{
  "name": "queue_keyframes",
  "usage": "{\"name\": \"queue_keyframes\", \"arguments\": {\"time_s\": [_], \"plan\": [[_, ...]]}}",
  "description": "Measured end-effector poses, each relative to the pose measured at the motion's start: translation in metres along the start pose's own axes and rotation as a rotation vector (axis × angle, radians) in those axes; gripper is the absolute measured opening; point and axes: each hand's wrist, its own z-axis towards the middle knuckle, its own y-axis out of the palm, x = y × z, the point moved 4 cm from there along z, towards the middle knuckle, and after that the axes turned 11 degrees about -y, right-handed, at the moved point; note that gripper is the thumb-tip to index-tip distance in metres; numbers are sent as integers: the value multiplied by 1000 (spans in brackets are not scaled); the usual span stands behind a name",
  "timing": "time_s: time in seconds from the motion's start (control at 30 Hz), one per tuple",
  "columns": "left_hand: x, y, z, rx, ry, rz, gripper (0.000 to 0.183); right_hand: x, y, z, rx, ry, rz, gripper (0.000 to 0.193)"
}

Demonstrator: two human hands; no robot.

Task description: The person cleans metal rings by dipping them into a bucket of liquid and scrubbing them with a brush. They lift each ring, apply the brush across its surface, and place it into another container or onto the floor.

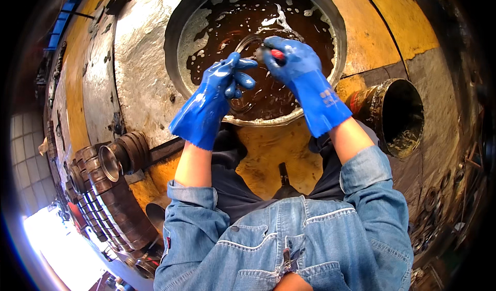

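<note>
A round metal tub (178, 58) of dark brown, foamy liquid lies in front of me. My left hand (222, 79), in a blue rubber glove, curls at the left side of a thin metal ring (247, 42) over the liquid. The glove hides part of the ring, and some fingers stick out across it. My right hand (294, 61), gloved alike, is closed round a short red-handled tool (277, 54). Its dark, blurred end looks like a brush and points left toward the ring. Both hands are over the tub's near half.
An open, grimy metal cylinder (403, 118) lies right of the tub. Rows of brown metal rings (116, 187) are stacked at the left. Worn yellow and grey metal plates (139, 58) surround the tub. More rings (429, 208) lie at the right edge.
</note>
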Motion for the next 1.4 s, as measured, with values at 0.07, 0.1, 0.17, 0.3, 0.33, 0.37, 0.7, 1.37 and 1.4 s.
{"name": "queue_keyframes", "arguments": {"time_s": [0.07,0.1,0.17,0.3,0.33,0.37,0.7,1.37,1.4], "plan": [[-4,5,-2,-3,-55,-26,49,-7,-18,-9,-35,123,60,34],[-4,8,-5,-11,-71,-42,49,-4,-19,-14,-33,173,83,31],[-25,-2,12,-209,-67,-187,41,4,-10,-32,11,246,133,26],[-24,6,1,-270,-36,-123,38,26,28,-73,72,375,288,21],[-25,4,2,-344,-4,-167,38,19,23,-77,-49,405,309,28],[-25,6,2,-432,35,-208,38,27,31,-87,43,376,226,28],[15,10,-39,-625,498,-421,44,7,43,-92,37,210,297,31],[32,-5,-71,-292,521,-134,46,8,42,-82,-160,253,-95,40],[31,-4,-67,-292,533,-151,45,12,41,-81,-208,320,-65,37]]}}
